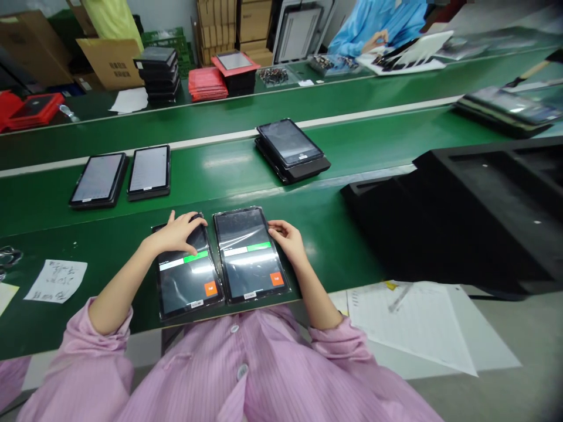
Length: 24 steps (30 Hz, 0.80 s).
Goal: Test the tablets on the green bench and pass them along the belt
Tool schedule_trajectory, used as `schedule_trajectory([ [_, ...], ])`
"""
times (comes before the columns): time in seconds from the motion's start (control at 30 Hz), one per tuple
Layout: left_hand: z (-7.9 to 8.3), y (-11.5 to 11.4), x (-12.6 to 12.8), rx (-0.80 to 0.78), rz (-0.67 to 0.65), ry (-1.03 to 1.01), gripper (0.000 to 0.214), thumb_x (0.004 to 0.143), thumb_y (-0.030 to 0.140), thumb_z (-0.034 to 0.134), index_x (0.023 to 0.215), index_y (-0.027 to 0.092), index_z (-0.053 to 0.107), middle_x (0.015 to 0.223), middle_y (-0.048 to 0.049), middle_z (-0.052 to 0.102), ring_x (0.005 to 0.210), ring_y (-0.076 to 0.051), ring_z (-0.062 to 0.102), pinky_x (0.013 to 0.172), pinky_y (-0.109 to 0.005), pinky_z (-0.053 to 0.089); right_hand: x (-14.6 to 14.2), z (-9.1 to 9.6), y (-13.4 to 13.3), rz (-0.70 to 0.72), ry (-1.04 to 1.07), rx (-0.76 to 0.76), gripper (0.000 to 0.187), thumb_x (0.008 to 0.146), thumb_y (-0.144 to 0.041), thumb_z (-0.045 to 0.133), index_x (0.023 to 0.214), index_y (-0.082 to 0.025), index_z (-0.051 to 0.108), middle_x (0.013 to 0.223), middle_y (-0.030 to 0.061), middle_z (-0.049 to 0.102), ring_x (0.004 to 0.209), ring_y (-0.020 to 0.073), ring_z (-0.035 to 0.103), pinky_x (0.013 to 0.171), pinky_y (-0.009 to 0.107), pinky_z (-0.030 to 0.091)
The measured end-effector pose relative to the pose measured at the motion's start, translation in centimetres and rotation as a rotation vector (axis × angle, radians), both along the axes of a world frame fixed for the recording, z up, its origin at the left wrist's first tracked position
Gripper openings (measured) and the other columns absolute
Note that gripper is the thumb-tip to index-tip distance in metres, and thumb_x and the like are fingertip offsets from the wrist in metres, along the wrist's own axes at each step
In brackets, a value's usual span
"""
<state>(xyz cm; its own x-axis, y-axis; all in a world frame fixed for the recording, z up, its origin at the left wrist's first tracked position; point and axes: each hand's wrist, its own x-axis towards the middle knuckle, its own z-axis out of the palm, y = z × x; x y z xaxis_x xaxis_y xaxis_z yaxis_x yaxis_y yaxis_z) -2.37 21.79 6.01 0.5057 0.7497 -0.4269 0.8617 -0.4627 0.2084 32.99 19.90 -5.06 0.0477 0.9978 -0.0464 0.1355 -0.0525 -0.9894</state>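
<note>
Two black tablets lie side by side at the bench's front edge, both lit, each with a white and green bar and an orange "Fail" box. My left hand (pixel 176 233) is over the upper part of the left tablet (pixel 182 287), fingers spread and thumb near the green bar. Beside the right tablet (pixel 246 272), my right hand (pixel 288 239) has its fingers bent together at the upper right edge, thumb and forefinger on the rim. Clear film wraps seem to cover both tablets.
Two lit tablets (pixel 148 170) lie beyond, at left. A tablet pile (pixel 290 143) sits mid-belt. A large black tray (pixel 466 217) occupies the right. Handwritten paper (pixel 57 281) is at left. A co-worker in blue (pixel 373 26) sits across the line.
</note>
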Motion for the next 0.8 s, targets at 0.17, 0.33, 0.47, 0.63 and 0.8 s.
schedule_trajectory([
  [0.17,-0.5,0.2,-0.3,0.005,-0.026,-0.037,0.072,0.071,0.046,0.085,0.134,0.032,0.054,0.157,-0.0186,0.032,0.147,-0.042,0.027,0.115,-0.07,0.014,-0.3,-0.1,-0.8,-0.086,0.021,-0.044,0.036,0.07,-0.045,0.076,0.093,-0.018,0.073,0.09,0.0096,0.077,0.085,0.0244,0.071,0.083,0.04,0.058],
  [0.33,-0.6,0.7,-0.1,-0.019,-0.057,-0.089,0.066,0.071,0.046,0.085,0.131,0.035,0.059,0.149,-0.0141,0.036,0.142,-0.042,0.03,0.114,-0.059,0.026,-0.4,0.1,-1.0,-0.121,0.026,-0.055,0.035,0.069,-0.044,0.077,0.092,-0.018,0.073,0.092,0.0104,0.077,0.085,0.0248,0.072,0.084,0.041,0.058],
  [0.47,-0.5,1.5,0.2,-0.061,-0.088,-0.099,0.065,0.067,0.046,0.087,0.125,0.033,0.06,0.134,-0.0111,0.042,0.129,-0.038,0.041,0.108,-0.05,0.036,-0.1,-0.2,-0.8,-0.076,0.016,-0.042,0.037,0.071,-0.047,0.077,0.095,-0.019,0.073,0.092,0.0094,0.076,0.085,0.0241,0.071,0.083,0.04,0.058],
  [0.63,-0.8,1.9,-0.1,-0.064,-0.086,-0.15,0.073,0.063,0.044,0.089,0.126,0.03,0.055,0.125,-0.0089,0.042,0.12,-0.033,0.047,0.101,-0.041,0.042,0.2,-0.6,-0.6,-0.015,0.039,-0.015,0.043,0.074,-0.046,0.075,0.108,-0.02,0.071,0.093,0.0068,0.072,0.086,0.0215,0.067,0.086,0.039,0.055],
  [0.8,-0.9,1.9,-0.3,-0.039,-0.114,-0.165,0.069,0.066,0.049,0.086,0.124,0.028,0.054,0.122,-0.0089,0.041,0.122,-0.033,0.046,0.1,-0.04,0.042,0.2,-0.3,-0.4,0.013,0.021,-0.011,0.041,0.074,-0.045,0.074,0.108,-0.02,0.071,0.092,0.006,0.07,0.085,0.0209,0.065,0.084,0.038,0.054],
])
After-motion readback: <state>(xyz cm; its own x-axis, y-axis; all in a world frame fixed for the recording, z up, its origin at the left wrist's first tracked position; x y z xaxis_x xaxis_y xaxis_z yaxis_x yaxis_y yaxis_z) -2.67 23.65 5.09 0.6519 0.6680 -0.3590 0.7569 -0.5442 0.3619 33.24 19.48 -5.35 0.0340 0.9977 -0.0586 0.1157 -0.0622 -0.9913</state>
